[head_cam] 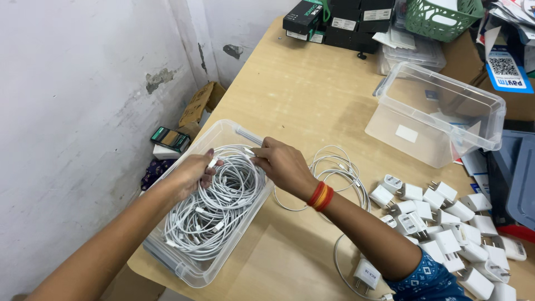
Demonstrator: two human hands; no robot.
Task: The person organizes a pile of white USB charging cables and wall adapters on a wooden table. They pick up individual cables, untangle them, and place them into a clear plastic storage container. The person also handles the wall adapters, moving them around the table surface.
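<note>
- Head view: a white cable (pixel 234 167) is pinched between the left hand (pixel 192 173) and the right hand (pixel 284 164), both closed on it, over a clear bin (pixel 184 267) of coiled white cables (pixel 214 206) at the desk (pixel 301 95) edge
- The step is judged to be lifting one cable free of the tangle; a steady pull is called for, so neighbouring loops are not dragged
- A loose coil (pixel 340 170) and white plug adapters (pixel 446 223) lie to the right, near an empty clear box (pixel 440 111)

Red and orange bangles (pixel 320 195) circle the right wrist; a blue, seemingly white-patterned sleeve (pixel 426 278) covers the upper arm.
</note>
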